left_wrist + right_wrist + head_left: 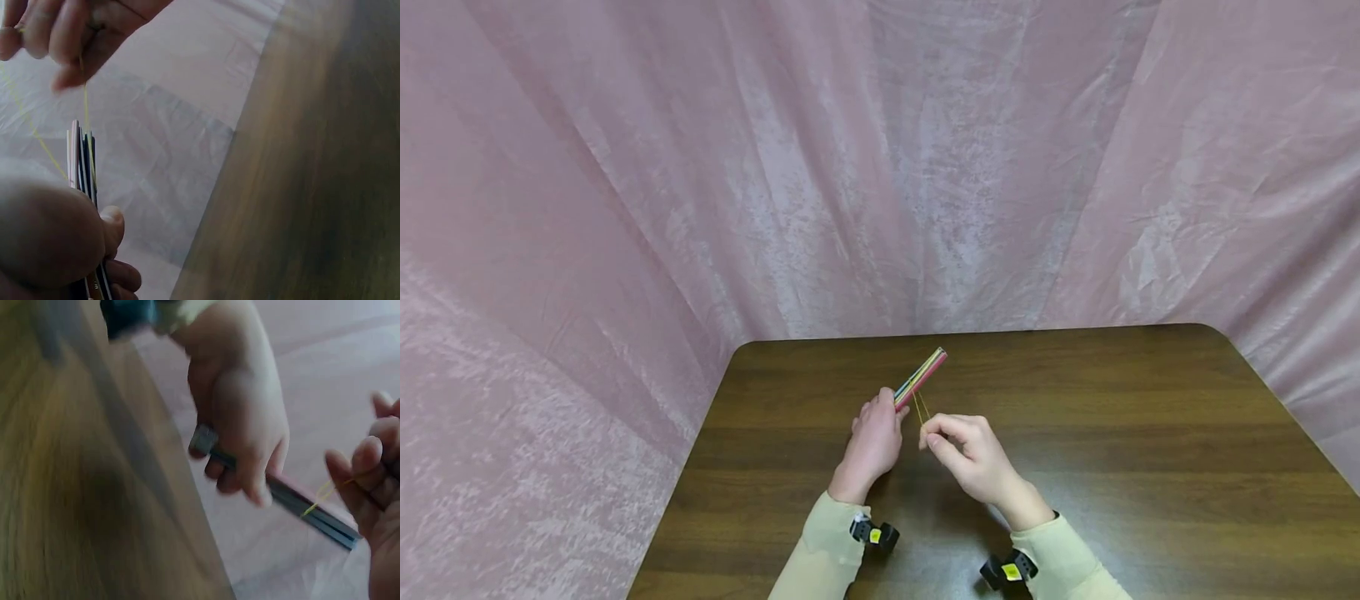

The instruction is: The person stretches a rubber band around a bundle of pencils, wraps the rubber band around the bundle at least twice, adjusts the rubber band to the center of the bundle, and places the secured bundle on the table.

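Observation:
My left hand [874,437] grips a bundle of thin coloured sticks that look like pencils [922,377], its far end sticking out up and to the right. Pink, yellow and blue show along the bundle. A thin yellow rubber band [310,510] loops around the bundle's free part. My right hand [973,458], just right of the bundle, pinches the band and draws it out into two taut strands. In the left wrist view, the right hand's fingers [69,31] hold the band beyond the bundle's tips. The left palm hides the bundle's lower part.
Both hands are above a brown wooden table [1112,417] with rounded far corners. A pink crushed-fabric curtain [925,167] hangs behind it and along the sides. Each sleeve carries a small black wrist camera [880,535].

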The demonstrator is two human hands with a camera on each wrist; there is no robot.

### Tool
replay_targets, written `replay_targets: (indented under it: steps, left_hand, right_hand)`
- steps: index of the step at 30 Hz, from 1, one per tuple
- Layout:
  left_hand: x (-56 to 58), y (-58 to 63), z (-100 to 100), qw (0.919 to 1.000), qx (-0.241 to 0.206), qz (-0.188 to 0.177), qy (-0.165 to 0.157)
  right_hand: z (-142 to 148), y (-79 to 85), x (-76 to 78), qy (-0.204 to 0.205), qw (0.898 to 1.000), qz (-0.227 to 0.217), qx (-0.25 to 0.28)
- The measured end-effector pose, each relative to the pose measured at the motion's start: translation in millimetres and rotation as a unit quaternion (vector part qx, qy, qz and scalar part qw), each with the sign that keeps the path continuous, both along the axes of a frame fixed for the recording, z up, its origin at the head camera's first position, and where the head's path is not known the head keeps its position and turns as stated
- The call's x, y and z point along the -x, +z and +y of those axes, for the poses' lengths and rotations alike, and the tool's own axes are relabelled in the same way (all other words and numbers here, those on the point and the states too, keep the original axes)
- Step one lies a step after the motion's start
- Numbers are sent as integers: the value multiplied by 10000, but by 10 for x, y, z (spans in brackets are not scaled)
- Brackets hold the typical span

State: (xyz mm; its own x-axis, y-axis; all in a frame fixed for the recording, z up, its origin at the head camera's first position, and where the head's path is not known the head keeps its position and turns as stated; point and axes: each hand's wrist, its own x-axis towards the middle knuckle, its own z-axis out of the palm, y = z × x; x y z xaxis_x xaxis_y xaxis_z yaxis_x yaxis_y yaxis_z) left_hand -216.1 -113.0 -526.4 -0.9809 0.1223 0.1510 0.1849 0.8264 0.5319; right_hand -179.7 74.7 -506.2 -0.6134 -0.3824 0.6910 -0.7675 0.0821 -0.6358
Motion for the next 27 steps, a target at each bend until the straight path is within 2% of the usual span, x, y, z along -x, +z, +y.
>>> replay_targets:
  steps: [4,6,8,9,12,16,19,21,22,23,24,25,27]
  left_hand:
    - [8,4,-27,9997,-173,-123,84]
    - [7,15,-34,9994,-260,-92,208]
    - [8,28,-36,9989,-328,2,348]
    - [5,38,-34,9985,-370,66,401]
    - [-5,51,-27,9971,-395,337,554]
    - [1,54,-21,9939,-317,856,620]
    - [20,43,-35,9910,-33,1292,337]
    - [28,27,-55,9879,337,1513,2]
    - [29,20,-68,9858,531,1582,-176]
    - [28,12,-81,9833,722,1635,-353]
    - [24,8,-92,9810,888,1644,-520]
    - [18,4,-102,9794,1005,1621,-664]
    - [3,8,-119,9781,1116,1530,-862]
  right_hand:
    - [-91,52,-59,800,9927,-805,399]
    - [-112,69,-70,991,9816,-1416,812]
    - [-116,73,-69,960,9613,-2182,1383]
    - [-114,74,-66,953,9454,-2591,1731]
    - [-108,77,-52,905,8859,-3659,2705]
    - [-106,89,-14,1029,8048,-4614,3588]
    - [-87,96,24,1088,7482,-5133,4062]
    - [-60,99,45,990,7215,-5369,4259]
    - [-43,101,52,899,7139,-5447,4308]
    - [-25,101,59,794,7123,-5482,4311]
    - [-5,102,62,678,7161,-5485,4264]
    - [15,105,64,543,7250,-5460,4162]
    - [51,111,67,332,7547,-5339,3799]
